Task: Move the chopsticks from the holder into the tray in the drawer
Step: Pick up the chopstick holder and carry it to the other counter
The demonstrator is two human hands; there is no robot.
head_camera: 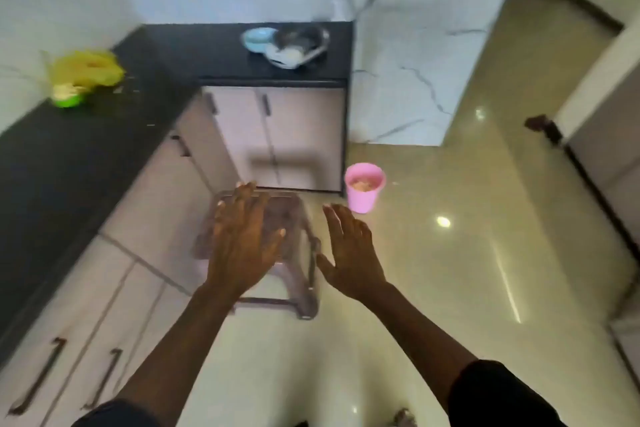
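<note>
Chopsticks are nowhere in view; both hands' grips, left (242, 246) and right (349, 253), are spread empty, risking a blind search.

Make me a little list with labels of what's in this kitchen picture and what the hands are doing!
left hand: open, fingers spread, holding nothing, over stool
right hand: open, empty
brown plastic stool: on floor, beside cabinets
pink plastic cup: on glossy floor, something pale inside
yellow plastic bag: on black countertop
steel bowl: on far counter, beside light blue bowl
chopsticks, holder, tray: not visible
drawers: all shut
</note>
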